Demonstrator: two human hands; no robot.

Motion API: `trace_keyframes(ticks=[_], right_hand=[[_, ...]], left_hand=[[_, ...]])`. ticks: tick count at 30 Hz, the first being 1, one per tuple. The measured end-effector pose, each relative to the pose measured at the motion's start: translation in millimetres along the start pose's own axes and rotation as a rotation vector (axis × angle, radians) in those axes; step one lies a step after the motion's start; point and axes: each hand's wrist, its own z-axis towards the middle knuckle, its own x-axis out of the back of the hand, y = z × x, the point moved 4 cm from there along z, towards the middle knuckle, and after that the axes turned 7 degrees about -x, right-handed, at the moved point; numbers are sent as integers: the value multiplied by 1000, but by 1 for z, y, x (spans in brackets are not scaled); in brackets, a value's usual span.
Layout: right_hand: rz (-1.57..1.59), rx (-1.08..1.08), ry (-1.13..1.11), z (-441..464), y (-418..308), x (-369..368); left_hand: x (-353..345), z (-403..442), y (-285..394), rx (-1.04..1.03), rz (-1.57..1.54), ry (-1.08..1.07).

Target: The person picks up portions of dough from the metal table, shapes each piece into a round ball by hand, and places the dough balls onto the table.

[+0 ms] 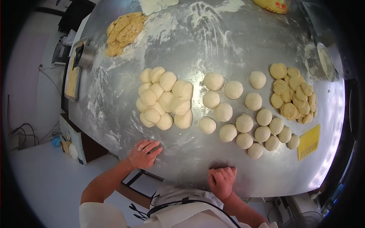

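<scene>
My left hand (144,153) rests at the front edge of the metal table (182,159), fingers apart and pointing right, with nothing visible in it. Further right, my right hand (222,180) is curled on the table near the same edge; what its fingers hold, if anything, is hidden. Beyond my left hand lies a heaped cluster of pale dough balls (165,102), pressed against one another. Separate round dough balls (244,123) spread over the middle right, some touching. A pile of flattened, yellower dough pieces (289,110) lies beyond them at the right.
A yellow toothed scraper (309,142) lies at the right. Rough brown dough (125,32) sits at the back left, near a metal container (87,56) and a tray (72,83). A bowl (325,62) stands at the back right; a yellow bag (273,5) is at the top.
</scene>
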Motion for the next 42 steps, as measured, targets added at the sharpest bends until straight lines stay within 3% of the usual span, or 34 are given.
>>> trace_keyframes(ticks=[11,28,35,42], right_hand=[[-28,61,-83,-2,-3,-12],[-88,131,34,-5,-9,-21],[-51,8,116,-18,-3,-29],[55,-27,74,-16,13,-32]], left_hand=[[1,-4,-4,53,-55,-60],[-7,-17,-1,30,-53,192],[-13,-24,5,49,75,241],[-22,-27,19,265,354,140]])
